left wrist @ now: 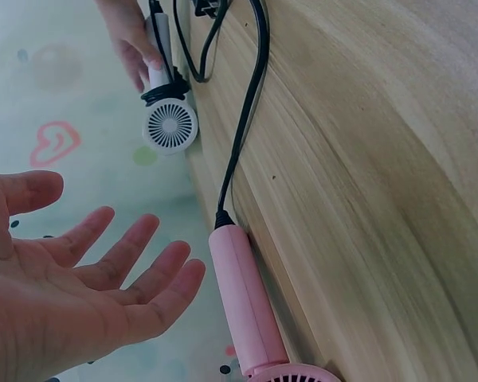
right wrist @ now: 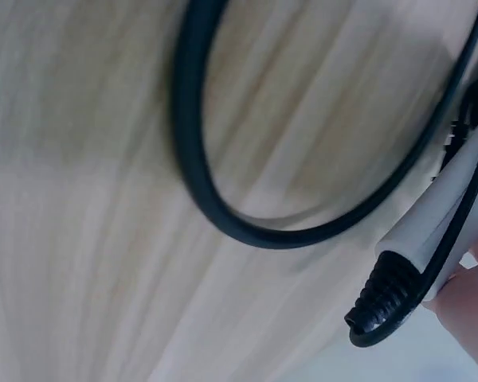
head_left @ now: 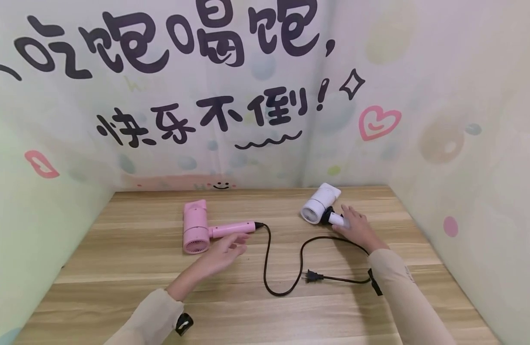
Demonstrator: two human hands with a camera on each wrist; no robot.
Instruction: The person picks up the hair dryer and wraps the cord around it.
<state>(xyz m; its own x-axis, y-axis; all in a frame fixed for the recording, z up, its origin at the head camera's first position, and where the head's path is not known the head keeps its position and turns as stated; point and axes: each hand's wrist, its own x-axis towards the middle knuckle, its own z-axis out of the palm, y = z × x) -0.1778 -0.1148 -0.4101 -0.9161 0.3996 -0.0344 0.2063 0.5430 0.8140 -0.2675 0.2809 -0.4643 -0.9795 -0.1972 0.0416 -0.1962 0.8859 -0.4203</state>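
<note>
A pink hair dryer (head_left: 196,227) lies on the wooden table (head_left: 247,316), its handle (left wrist: 247,298) pointing right and a black cord (head_left: 268,258) running from the end. Just in front of that handle hovers my left hand (head_left: 224,254), fingers spread and slightly bent, with nothing in it; the left wrist view shows the palm beside the handle. At the back right, my right hand (head_left: 355,227) grips the handle of a white hair dryer (head_left: 318,203). Black cord is wound around this handle (right wrist: 446,207), near the head of the dryer.
The pink dryer's cord loops across the middle of the table, and a black two-prong plug (head_left: 313,276) lies near the right forearm. Printed fabric walls (head_left: 265,163) with large black characters enclose the table at the back and sides.
</note>
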